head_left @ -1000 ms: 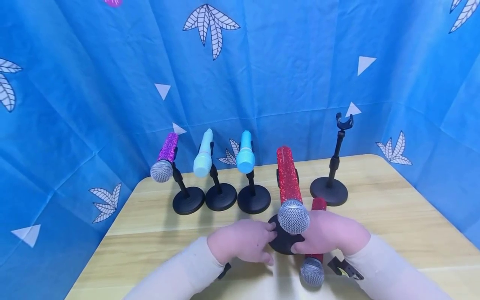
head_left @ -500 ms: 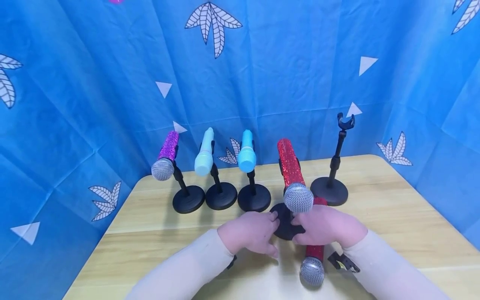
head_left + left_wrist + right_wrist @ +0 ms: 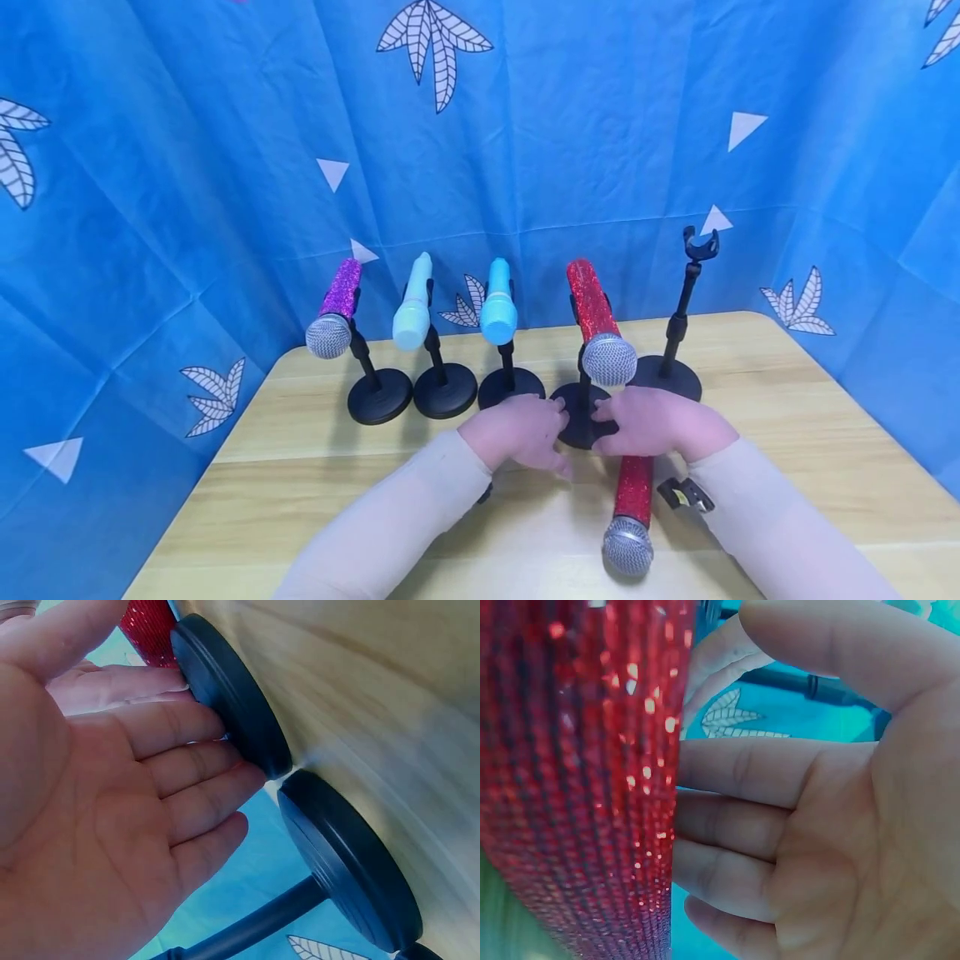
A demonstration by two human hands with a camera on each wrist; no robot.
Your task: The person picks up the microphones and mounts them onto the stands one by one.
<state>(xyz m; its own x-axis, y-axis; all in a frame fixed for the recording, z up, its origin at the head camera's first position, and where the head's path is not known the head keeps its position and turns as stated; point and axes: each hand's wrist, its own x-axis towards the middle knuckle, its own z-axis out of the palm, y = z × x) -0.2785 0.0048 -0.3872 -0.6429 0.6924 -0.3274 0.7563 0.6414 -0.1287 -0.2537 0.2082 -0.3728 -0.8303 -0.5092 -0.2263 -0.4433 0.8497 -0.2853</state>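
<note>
A glittery red microphone [image 3: 592, 304] with a silver mesh head rests in the clip of a black stand, head tilted toward me. My left hand [image 3: 525, 429] touches the left side of that stand's round base [image 3: 579, 427]; in the left wrist view its straight fingers meet the base edge [image 3: 232, 701]. On the base's right side is my right hand [image 3: 660, 423], fingertips at the rim. A second red microphone [image 3: 634, 492] lies on the table beneath the right hand, its upper end hidden. Its sparkling body [image 3: 585, 780] fills the left of the right wrist view.
Left of the hands stand a purple microphone [image 3: 343, 287], a pale mint one [image 3: 415, 300] and a blue one [image 3: 498, 300], each on a black stand. A stand with a bare clip [image 3: 677, 325] is at the right. Behind the wooden table [image 3: 300, 500] hangs a blue curtain [image 3: 600, 150].
Both hands have slid the stand with the red microphone away from me, close to the blue microphone's stand. The lying red microphone has stayed in place.
</note>
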